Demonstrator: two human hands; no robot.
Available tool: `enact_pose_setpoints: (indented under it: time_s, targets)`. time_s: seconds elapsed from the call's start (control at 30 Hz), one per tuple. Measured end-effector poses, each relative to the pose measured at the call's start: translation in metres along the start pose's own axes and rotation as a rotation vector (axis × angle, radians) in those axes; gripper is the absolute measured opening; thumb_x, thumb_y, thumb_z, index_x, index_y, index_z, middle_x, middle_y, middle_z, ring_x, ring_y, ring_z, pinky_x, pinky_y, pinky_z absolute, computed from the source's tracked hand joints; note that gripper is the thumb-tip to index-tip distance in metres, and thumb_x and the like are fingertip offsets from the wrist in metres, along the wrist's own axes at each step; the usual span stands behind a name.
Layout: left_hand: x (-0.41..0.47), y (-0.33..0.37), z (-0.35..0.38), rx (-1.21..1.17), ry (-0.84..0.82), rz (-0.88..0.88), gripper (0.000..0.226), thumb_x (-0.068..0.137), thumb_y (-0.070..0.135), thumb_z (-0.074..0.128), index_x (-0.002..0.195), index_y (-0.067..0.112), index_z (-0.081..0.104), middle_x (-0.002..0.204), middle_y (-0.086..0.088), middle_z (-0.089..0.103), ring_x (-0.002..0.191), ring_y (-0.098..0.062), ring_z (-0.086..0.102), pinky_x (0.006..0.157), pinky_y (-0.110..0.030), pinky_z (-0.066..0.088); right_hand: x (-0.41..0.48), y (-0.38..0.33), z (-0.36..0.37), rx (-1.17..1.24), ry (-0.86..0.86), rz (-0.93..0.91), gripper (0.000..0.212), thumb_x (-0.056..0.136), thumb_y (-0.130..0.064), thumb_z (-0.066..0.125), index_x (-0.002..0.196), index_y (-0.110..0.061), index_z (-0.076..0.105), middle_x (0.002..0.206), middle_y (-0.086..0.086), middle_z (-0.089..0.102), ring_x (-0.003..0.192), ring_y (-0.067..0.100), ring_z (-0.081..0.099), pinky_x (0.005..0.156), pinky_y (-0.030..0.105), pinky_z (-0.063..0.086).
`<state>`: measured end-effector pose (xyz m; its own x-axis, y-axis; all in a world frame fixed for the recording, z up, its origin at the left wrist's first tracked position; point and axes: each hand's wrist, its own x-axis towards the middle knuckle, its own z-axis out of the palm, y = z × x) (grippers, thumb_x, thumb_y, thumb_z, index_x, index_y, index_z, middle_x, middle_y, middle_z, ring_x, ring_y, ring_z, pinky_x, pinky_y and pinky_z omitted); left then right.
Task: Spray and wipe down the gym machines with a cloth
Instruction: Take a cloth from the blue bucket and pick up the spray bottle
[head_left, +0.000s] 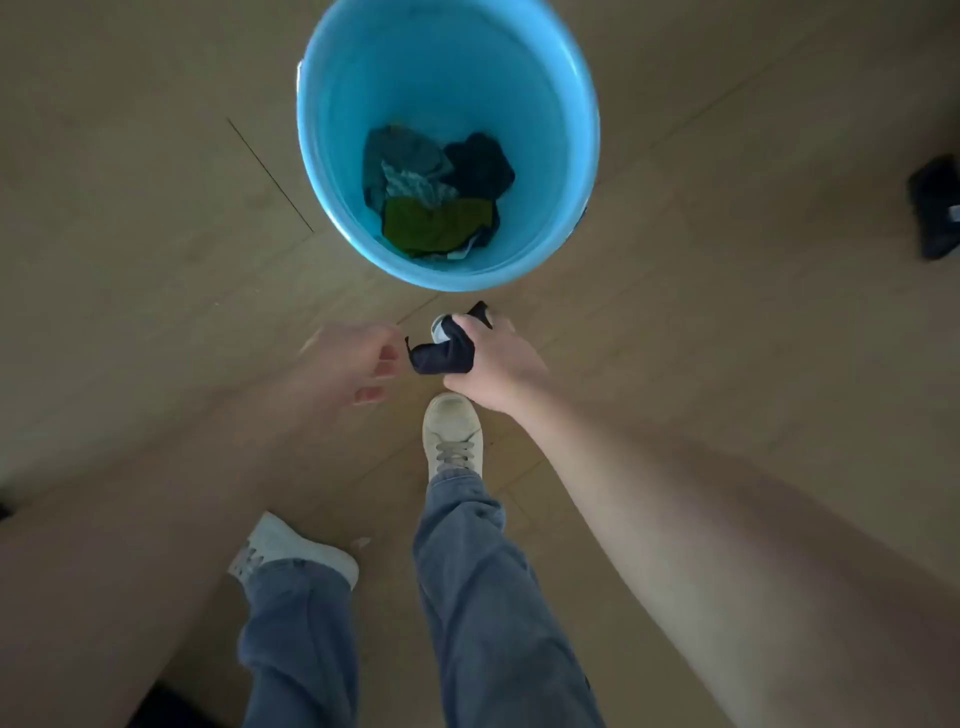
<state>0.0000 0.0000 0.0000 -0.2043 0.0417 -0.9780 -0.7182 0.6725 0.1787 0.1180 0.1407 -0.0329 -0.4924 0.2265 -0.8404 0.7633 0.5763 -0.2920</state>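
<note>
My right hand (498, 364) has fingers curled round dark cloth (441, 358); left hand (348, 364) loose, empty, just beside at cloth's 9 o'clock; bucket (545, 104) at 12.

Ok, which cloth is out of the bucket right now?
The navy cloth gripped in the right hand; the green cloth, teal cloth and another dark cloth lie inside the blue bucket.

Loose, faded blue denim jeans (488, 597) cover both legs at lower centre. White low-top lace-up sneakers (453, 431) with grey laces are on the feet, slightly scuffed at the toe. The forearms (623, 493) are bare.
</note>
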Motion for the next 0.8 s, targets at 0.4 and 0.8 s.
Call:
enact_pose_setpoints:
  time_s: [0.4, 0.8]
  targets:
    - [0.014, -0.026, -0.008, -0.061, 0.075, -0.046, 0.014, 0.103, 0.025, 0.054, 0.108, 0.023, 0.068, 0.106, 0.001, 0.07, 0.097, -0.012, 0.069, 0.074, -0.034, 0.056, 0.017, -0.006, 0.017, 0.085, 0.013, -0.013, 0.035, 0.1, 0.0, 0.049, 0.128, -0.017, 0.06, 0.132, 0.006, 0.051, 0.108, 0.026, 0.059, 0.086, 0.032, 0.048]
    - [0.003, -0.031, -0.002, -0.025, 0.035, -0.022, 0.015, 0.104, 0.024, 0.054, 0.097, 0.031, 0.065, 0.11, 0.001, 0.071, 0.1, -0.012, 0.069, 0.076, -0.032, 0.057, 0.011, -0.008, 0.015, 0.002, -0.019, -0.04, 0.041, 0.096, 0.007, 0.048, 0.126, -0.016, 0.064, 0.133, 0.006, 0.052, 0.105, 0.024, 0.055, 0.075, 0.032, 0.043]
